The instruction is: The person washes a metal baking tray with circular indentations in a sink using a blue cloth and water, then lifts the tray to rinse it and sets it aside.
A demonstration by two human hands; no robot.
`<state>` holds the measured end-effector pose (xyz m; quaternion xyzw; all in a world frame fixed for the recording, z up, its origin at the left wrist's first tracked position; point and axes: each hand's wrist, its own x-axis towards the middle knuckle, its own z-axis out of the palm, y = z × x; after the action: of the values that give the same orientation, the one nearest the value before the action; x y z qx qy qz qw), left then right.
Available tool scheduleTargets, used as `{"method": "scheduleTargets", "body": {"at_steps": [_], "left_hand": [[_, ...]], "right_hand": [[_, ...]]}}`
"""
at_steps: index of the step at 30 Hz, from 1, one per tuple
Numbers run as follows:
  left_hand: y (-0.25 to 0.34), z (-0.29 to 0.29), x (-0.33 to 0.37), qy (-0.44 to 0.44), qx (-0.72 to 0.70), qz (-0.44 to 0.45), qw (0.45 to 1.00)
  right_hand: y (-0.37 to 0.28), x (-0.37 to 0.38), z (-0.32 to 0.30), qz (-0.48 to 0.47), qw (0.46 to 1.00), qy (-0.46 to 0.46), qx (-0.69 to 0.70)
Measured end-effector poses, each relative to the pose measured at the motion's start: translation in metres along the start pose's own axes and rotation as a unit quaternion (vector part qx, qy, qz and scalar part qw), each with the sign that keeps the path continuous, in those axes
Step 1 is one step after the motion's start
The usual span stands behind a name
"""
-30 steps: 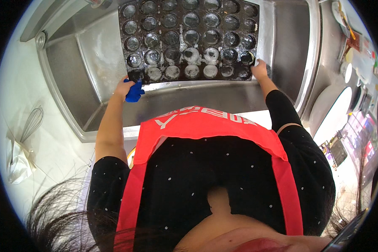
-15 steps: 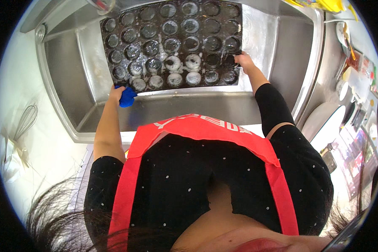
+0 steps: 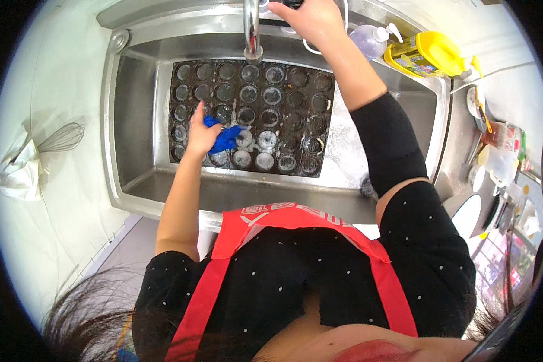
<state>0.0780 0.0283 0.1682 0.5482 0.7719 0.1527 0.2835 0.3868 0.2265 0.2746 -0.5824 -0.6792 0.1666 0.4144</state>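
The top edge cuts off the tap [image 3: 252, 30] and the right hand [image 3: 314, 19], leaving its grip unclear; the left hand [image 3: 202, 134] and cloth [image 3: 226, 141] hide some of the pan [image 3: 259, 105]; a sleeve [image 3: 428, 226] covers part of the plate [image 3: 468, 212]; the far-right clutter [image 3: 528, 220] is too small to tell

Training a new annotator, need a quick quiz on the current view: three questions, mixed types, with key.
1. What does the left hand hold?
a) a spoon
b) a blue cloth
c) a bottle

2. True or false: the dark tray with round hollows lies inside the sink.

3. Fill in: as the picture shows it, the wire whisk lies to the ____ of the sink.

Key:
1. b
2. True
3. left
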Motion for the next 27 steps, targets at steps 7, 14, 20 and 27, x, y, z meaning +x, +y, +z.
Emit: {"method": "scheduleTargets", "body": {"at_steps": [7, 14, 20, 27], "left_hand": [[0.092, -0.017, 0.007, -0.043, -0.023, 0.066, 0.997], [0.117, -0.036, 0.023, -0.019, -0.071, 0.185, 0.98], [0.174, -0.072, 0.035, -0.059, 0.019, 0.277, 0.959], [0.235, -0.084, 0.005, -0.003, 0.065, 0.375, 0.925]], "right_hand": [[0.037, 0.043, -0.007, -0.033, 0.971, -0.225, -0.07], [0.023, 0.042, -0.01, 0.115, 0.942, -0.312, 0.041], [0.024, 0.05, 0.012, -0.055, 0.926, -0.303, -0.22], [0.029, 0.031, -0.025, -0.089, 0.983, -0.151, -0.058]]}}
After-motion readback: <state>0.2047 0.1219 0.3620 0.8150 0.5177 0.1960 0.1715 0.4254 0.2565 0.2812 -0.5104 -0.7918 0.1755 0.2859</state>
